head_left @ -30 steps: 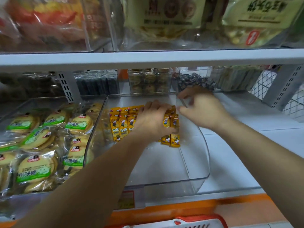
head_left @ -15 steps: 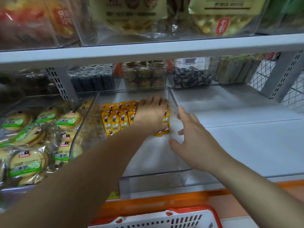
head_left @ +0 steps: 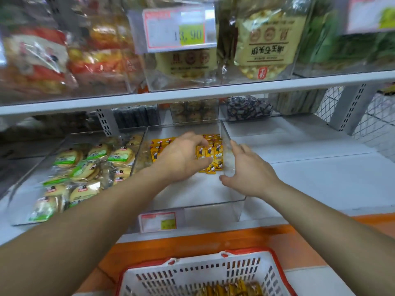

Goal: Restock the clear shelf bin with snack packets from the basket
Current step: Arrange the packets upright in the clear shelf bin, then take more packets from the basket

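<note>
Aligning: left hand [head_left: 181, 159] pinches yellow foil snack packets [head_left: 213, 154] inside clear plastic shelf bin [head_left: 213, 210], right hand [head_left: 250, 174] spread outside; next I regrab from white slatted basket [head_left: 192, 272].

Left of the left hand [head_left: 181, 159] lie round biscuits [head_left: 85, 167] in green-labelled wrappers. Beyond the hand, further back, is a heap of small dark sweets [head_left: 248, 107], I think. High above it hangs a price tag [head_left: 179, 28] reading 13.90; nearer than the hand, a second shelf label [head_left: 158, 221].

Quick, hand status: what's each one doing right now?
Left hand: grip closed on packets in the bin.
Right hand: open, against the bin's right wall.
</note>
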